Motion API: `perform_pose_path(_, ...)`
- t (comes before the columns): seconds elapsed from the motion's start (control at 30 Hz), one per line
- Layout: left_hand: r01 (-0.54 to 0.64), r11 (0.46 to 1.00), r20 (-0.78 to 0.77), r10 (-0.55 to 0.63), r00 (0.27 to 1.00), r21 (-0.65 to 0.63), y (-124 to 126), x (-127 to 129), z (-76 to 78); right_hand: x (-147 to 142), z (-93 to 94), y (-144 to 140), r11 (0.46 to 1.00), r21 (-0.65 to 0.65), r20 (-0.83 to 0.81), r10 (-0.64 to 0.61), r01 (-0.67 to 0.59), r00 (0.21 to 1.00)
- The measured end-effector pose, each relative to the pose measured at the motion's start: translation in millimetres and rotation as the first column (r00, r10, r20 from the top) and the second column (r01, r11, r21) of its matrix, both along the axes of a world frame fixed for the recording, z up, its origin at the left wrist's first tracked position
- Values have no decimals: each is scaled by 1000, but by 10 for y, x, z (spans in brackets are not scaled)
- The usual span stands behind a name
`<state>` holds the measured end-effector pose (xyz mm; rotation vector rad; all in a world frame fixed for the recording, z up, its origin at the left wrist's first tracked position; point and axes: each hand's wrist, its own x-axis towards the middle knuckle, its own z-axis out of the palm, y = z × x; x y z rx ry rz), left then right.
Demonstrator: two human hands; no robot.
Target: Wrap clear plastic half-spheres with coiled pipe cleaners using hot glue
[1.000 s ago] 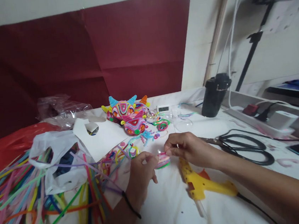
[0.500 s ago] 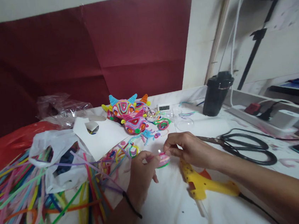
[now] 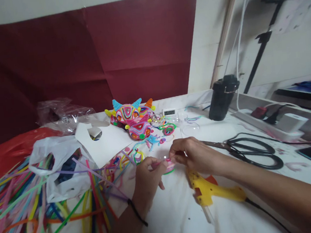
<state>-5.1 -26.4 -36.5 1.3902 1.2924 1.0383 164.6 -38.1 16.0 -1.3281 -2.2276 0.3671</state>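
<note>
Where the two hands meet near the middle of the tabletop (image 3: 177, 218), a small coiled pipe-cleaner piece (image 3: 168, 166), pink over a green rim, is held between them just above the white surface. Left hand (image 3: 147, 182): fingers curled, thumb and forefinger pinched on the left side of the piece. Right hand (image 3: 194, 155): fingertips closed on its right side, apparently on a pink strand at the top; the exact contact is too small to confirm.

Adjacent items: a yellow glue gun (image 3: 212, 193) lies just beside the right wrist, nozzle toward the hands, its cord running off to the right edge. Black scissors (image 3: 255, 150) lie further right, well apart. A loose heap of coloured pipe cleaners (image 3: 28, 207) fills the left edge, partly under a white plastic bag (image 3: 58, 167). Finished horned figures (image 3: 133, 118) stand toward the far edge, with a black cup (image 3: 221, 97) to their right.

Risks noted, by judgement:
- The coil may spring open if either pinch slackens, since the wound strand appears to be held only by finger pressure.
- The right forearm lies over the glue gun; a shift could bring skin against the nozzle, which may be hot, or snag the cord.
- Loose strands near the left wrist could catch and be pulled into the coiled piece.
</note>
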Motion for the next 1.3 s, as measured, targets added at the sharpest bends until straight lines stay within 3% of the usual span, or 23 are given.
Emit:
perform_pose_path(0.2, -19, 1000, -9, 19, 1000, 24, 13, -12, -41, -71, 23, -10, 998, -22, 48, -49, 50, 998)
perform_pose_path(0.4, -43, 999, 8, 43, 999, 10, 25, -17, -17, -96, 28, -13, 997, -41, -8, -67, 67, 998)
perform_pose_path(0.53, -32, 1000, 52, 31, 998, 1, 18, -19, -15, -48, 25, -24, 998, -42, -73, -53, 50, 996)
perform_pose_path(0.73, -43, 998, 99, 46, 994, -35, 26, -15, -19, 66, -11, 19, 989, -144, -221, -49, 17, 974)
perform_pose_path(0.93, -21, 993, 223, 48, 974, -120, 36, -10, 11, 165, -25, 147, 957, -267, -482, -28, -117, 875)
perform_pose_path(1.13, 31, 991, 319, 11, 948, -127, 32, -38, 37, 272, -6, 212, 955, -267, -547, -41, -128, 836)
perform_pose_path(1.3, 37, 991, 324, 7, 946, -129, 20, -50, 25, 292, -35, 176, 961, -254, -499, -33, -110, 866)
